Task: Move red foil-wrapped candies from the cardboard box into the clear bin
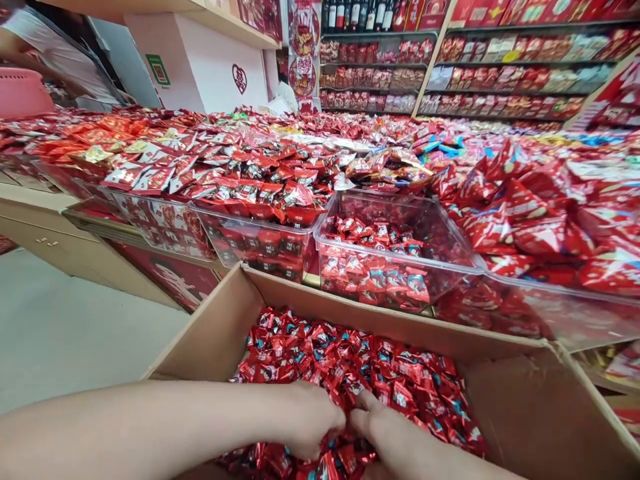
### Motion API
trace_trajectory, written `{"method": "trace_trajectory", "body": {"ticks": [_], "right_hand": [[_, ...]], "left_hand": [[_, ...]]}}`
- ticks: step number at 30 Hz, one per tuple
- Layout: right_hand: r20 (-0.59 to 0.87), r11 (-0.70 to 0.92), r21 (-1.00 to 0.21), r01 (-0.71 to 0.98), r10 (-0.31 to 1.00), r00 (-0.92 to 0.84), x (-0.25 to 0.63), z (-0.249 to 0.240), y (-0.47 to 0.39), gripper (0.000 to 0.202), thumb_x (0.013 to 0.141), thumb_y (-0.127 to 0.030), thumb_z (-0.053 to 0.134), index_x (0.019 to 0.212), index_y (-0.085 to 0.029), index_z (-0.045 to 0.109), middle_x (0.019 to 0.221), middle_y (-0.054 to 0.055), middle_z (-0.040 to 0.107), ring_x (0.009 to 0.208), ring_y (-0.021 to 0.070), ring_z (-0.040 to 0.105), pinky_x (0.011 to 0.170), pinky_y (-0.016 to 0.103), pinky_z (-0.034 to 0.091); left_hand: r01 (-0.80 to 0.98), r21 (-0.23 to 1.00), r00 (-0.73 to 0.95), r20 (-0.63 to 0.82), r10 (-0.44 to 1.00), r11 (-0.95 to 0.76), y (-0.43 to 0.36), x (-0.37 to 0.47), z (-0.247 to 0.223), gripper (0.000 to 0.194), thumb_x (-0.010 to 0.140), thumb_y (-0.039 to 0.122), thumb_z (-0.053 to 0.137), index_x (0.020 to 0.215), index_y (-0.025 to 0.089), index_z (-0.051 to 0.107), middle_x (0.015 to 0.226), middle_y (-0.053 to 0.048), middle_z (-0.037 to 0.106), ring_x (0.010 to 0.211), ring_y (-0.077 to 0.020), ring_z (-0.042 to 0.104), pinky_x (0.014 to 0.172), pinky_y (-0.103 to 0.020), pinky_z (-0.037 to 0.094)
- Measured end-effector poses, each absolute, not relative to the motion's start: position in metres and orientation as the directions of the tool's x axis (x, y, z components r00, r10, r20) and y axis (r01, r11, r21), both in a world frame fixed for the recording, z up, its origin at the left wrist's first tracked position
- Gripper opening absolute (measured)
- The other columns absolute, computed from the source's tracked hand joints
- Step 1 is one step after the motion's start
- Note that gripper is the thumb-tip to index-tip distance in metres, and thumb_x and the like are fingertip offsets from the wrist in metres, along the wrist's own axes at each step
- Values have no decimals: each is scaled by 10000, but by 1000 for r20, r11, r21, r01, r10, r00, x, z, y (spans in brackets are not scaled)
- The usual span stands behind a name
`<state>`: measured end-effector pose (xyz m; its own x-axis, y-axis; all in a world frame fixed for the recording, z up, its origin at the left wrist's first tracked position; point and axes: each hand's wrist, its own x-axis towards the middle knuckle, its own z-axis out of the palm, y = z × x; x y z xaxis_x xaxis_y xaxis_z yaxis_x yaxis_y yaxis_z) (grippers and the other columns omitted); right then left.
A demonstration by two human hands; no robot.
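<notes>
Where the cardboard box (520, 400) stands open, both forearms reach over its near side. Left hand (313, 423): fingers curled downward, knuckles up, tips lost among the wrapped sweets (415, 370). Right hand (367, 423): thumb side showing, the rest sunk lower in the pile. The two are narrowly spaced, almost meeting; whether either has closed on any sweets, I cannot tell.

Position of sweets: loose over the box floor, red foil with teal patches, well below the rim. The high walls presumably keep them from spilling when stirred; the raised flaps or sides leave the top free for two arms.

Beyond the box's far wall, a clear bin (445, 243) holds similar red-and-teal pieces (375, 233), its level below the rim. Neighbours are fuller: small red packets (265, 190) heaped above their bin on the left, larger red packets (540, 227) piled on the right. Bins run in a row along the tabletop (30, 200), probably fronted with clear walls so contents can be read from outside. The box sits close to that row, likely for short reach.

Background: stocked shelves (375, 65); far left, another person's white sleeve (43, 37) near a pink basket (23, 93).
</notes>
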<state>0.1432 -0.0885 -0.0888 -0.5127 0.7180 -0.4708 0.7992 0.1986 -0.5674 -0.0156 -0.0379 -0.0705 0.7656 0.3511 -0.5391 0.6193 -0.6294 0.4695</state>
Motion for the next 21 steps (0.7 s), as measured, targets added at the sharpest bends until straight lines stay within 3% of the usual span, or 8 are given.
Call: {"method": "trace_trajectory", "body": {"ticks": [2, 5, 11, 16, 21], "right_hand": [[-431, 174, -601, 780, 752, -499, 144, -91, -89, 228, 536, -70, 551, 749, -144, 583, 857, 56, 505, 696, 149, 499, 610, 217, 396], [-394, 91, -676, 731, 794, -463, 149, -96, -83, 172, 525, -10, 481, 601, -151, 545, 677, 4, 523, 627, 121, 469, 558, 192, 354], [-411, -97, -747, 658, 845, -342, 164, -74, -56, 162, 621, -23, 435, 705, -156, 469, 530, -45, 458, 484, 78, 413, 435, 159, 307], [-331, -248, -934, 258, 873, -359, 172, -40, -50, 114, 659, -100, 518, 713, -157, 435, 583, -53, 425, 527, 68, 374, 484, 172, 307], [-356, -372, -928, -16, 899, -255, 175, -25, -51, 186, 639, -196, 599, 670, -158, 420, 591, -48, 471, 537, 72, 445, 539, 200, 358]], "left_hand": [[706, 529, 708, -522, 475, -471, -30, -15, -68, 89, 485, 123, 557, 488, 197, 509, 423, 30, 385, 461, -132, 400, 509, -284, 357], [739, 584, 651, -491, 579, -335, -13, -12, -66, 28, 541, 167, 525, 553, 192, 524, 495, 28, 436, 494, -115, 398, 540, -270, 355], [625, 781, 602, -474, 642, -10, 8, -1, -54, 182, 632, 312, 506, 725, 156, 496, 659, 10, 507, 606, -107, 487, 586, -238, 402], [474, 850, 563, -493, 663, 230, 2, 2, -36, 156, 706, 259, 392, 839, 182, 375, 670, 38, 455, 637, -98, 549, 592, -248, 447], [468, 834, 558, -536, 633, 294, -2, 3, -36, 150, 640, 177, 370, 731, 157, 487, 639, 26, 449, 505, -74, 475, 486, -234, 425]]}}
